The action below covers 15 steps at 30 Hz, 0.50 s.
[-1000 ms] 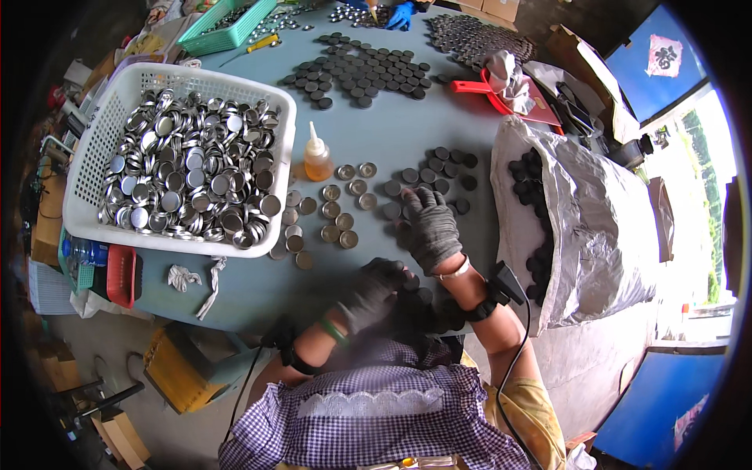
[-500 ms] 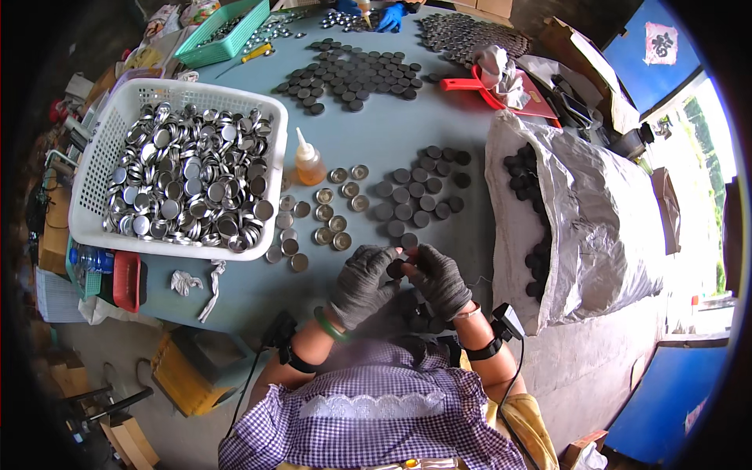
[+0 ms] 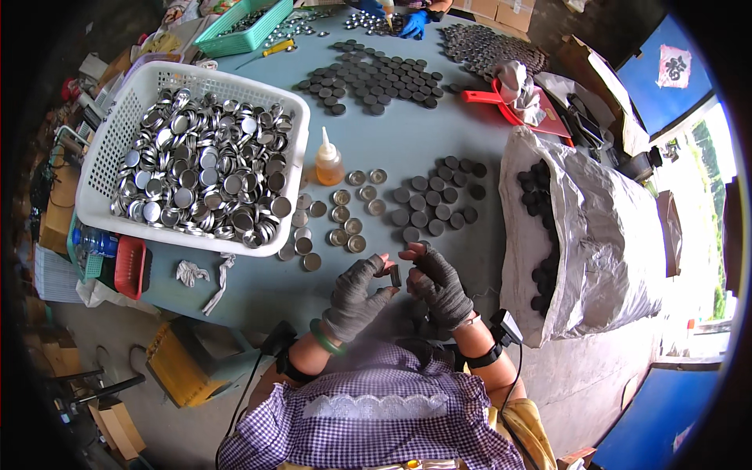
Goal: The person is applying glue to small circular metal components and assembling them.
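The left hand (image 3: 356, 298) and right hand (image 3: 440, 288) wear dark grey fabric gloves (image 3: 351, 312) that leave the fingertips uncovered. A green bangle (image 3: 323, 338) circles the left wrist, a thin pale band (image 3: 471, 319) the right. Each forearm carries a black strap (image 3: 486, 358) and a boxy black device (image 3: 507, 326) trailing a dark cable. The purple-and-white checked garment (image 3: 368, 440) has a scalloped white lace strip (image 3: 374, 406); yellow cloth (image 3: 527, 435) shows by the right arm.

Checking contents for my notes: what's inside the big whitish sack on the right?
Dark round discs show in the mouth of the sack; its covering hides whatever lies deeper.
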Each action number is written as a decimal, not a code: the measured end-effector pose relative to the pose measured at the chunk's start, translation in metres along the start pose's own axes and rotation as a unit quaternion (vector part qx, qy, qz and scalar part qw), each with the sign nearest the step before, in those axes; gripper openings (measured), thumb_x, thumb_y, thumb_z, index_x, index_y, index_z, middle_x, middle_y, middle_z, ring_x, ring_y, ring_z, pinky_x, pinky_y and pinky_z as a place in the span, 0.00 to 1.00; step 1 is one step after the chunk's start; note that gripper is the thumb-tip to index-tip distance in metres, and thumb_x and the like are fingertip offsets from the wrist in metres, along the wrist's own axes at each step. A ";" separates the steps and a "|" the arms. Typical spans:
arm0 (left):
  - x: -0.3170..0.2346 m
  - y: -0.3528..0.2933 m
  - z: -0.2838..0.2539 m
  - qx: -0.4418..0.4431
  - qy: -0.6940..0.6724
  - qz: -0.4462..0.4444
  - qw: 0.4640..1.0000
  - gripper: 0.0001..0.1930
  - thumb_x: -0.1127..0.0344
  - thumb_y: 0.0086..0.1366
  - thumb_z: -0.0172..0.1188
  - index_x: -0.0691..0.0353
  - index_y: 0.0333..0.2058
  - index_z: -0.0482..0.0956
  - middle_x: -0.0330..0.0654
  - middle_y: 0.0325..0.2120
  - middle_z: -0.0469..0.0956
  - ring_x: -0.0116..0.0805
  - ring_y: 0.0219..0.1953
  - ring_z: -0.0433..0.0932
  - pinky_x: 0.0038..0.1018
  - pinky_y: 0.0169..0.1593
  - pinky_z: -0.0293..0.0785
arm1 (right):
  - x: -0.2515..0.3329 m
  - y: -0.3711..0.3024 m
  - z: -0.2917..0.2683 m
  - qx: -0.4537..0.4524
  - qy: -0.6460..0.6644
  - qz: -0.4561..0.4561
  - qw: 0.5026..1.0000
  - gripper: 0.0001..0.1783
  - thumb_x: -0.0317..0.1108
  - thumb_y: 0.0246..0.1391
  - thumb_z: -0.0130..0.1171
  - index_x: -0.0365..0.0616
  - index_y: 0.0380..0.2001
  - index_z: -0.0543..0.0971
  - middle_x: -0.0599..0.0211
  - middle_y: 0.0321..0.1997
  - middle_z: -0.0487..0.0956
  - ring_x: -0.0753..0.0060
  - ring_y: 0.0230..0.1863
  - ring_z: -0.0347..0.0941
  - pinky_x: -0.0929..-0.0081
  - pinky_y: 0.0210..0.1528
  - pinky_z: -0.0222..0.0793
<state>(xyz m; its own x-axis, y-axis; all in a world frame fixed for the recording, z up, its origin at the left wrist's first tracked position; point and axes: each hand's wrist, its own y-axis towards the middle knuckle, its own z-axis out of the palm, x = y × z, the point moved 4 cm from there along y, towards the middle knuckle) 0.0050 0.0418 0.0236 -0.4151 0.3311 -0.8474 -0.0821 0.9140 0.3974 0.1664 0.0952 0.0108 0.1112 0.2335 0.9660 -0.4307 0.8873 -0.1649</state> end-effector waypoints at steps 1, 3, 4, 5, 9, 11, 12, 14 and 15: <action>0.001 0.000 -0.001 0.002 0.020 0.000 1.000 0.30 0.78 0.48 0.70 0.67 0.52 0.71 0.47 0.39 0.82 0.38 0.42 0.82 0.31 0.49 0.76 | 0.003 0.000 0.001 0.012 0.006 -0.010 1.000 0.21 0.33 0.60 0.54 0.40 0.56 0.69 0.70 0.35 0.75 0.82 0.29 0.68 0.82 0.33 0.67; 0.002 0.000 -0.003 -0.007 0.017 -0.005 1.000 0.30 0.78 0.48 0.70 0.68 0.52 0.71 0.47 0.39 0.82 0.39 0.42 0.82 0.31 0.49 0.76 | 0.009 0.000 -0.001 0.026 0.010 -0.019 0.999 0.23 0.33 0.61 0.54 0.40 0.58 0.68 0.69 0.36 0.75 0.83 0.29 0.67 0.82 0.32 0.67; 0.004 0.001 -0.005 -0.015 0.014 -0.010 1.000 0.30 0.78 0.48 0.70 0.68 0.52 0.71 0.47 0.39 0.82 0.39 0.42 0.82 0.31 0.49 0.76 | 0.007 0.000 -0.004 0.042 -0.046 0.052 0.997 0.22 0.33 0.60 0.55 0.40 0.57 0.68 0.69 0.36 0.75 0.83 0.29 0.67 0.83 0.32 0.67; 0.005 0.001 -0.006 -0.016 0.014 -0.011 1.000 0.30 0.78 0.48 0.70 0.68 0.52 0.71 0.47 0.39 0.82 0.39 0.42 0.82 0.31 0.49 0.76 | 0.004 0.000 -0.006 0.056 -0.101 0.123 0.986 0.22 0.33 0.60 0.56 0.40 0.57 0.69 0.69 0.36 0.75 0.83 0.28 0.67 0.83 0.32 0.66; 0.012 0.002 -0.010 -0.022 0.023 -0.013 0.999 0.31 0.78 0.48 0.70 0.68 0.53 0.70 0.48 0.39 0.82 0.39 0.42 0.82 0.31 0.48 0.76 | 0.008 0.008 0.000 0.050 -0.138 0.124 0.981 0.22 0.32 0.58 0.58 0.39 0.55 0.70 0.70 0.33 0.74 0.82 0.28 0.68 0.82 0.33 0.67; 0.014 0.002 -0.011 -0.025 0.024 -0.011 0.999 0.32 0.77 0.48 0.70 0.68 0.53 0.70 0.48 0.39 0.82 0.39 0.42 0.82 0.31 0.48 0.76 | 0.010 0.015 0.008 0.054 -0.072 0.058 0.994 0.18 0.30 0.56 0.60 0.38 0.50 0.73 0.71 0.34 0.76 0.85 0.33 0.69 0.81 0.37 0.68; 0.016 0.002 -0.011 -0.022 0.022 -0.020 0.999 0.32 0.77 0.48 0.69 0.68 0.54 0.70 0.48 0.39 0.82 0.40 0.42 0.82 0.31 0.48 0.76 | 0.010 0.019 0.010 0.054 -0.074 0.059 0.994 0.18 0.30 0.56 0.60 0.38 0.50 0.73 0.71 0.34 0.76 0.85 0.33 0.69 0.81 0.37 0.68; 0.020 0.002 -0.011 -0.022 0.020 -0.030 0.999 0.32 0.78 0.48 0.69 0.68 0.54 0.70 0.48 0.39 0.82 0.40 0.42 0.82 0.31 0.48 0.76 | 0.007 0.028 0.017 0.115 -0.046 0.106 0.987 0.18 0.31 0.55 0.61 0.37 0.48 0.74 0.71 0.36 0.77 0.83 0.35 0.71 0.80 0.38 0.70; 0.024 0.002 -0.012 -0.031 0.027 -0.030 0.999 0.33 0.77 0.49 0.69 0.68 0.55 0.69 0.48 0.41 0.81 0.40 0.44 0.81 0.31 0.50 0.76 | 0.004 0.034 0.019 0.118 -0.047 0.107 0.986 0.18 0.31 0.55 0.61 0.37 0.48 0.74 0.71 0.36 0.77 0.83 0.35 0.71 0.80 0.38 0.70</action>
<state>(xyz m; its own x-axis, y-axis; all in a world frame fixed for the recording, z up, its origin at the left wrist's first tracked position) -0.0159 0.0489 0.0088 -0.4564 0.2608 -0.8507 -0.1637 0.9151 0.3684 0.1354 0.1186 0.0134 -0.0846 0.3577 0.9300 -0.6329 0.7016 -0.3274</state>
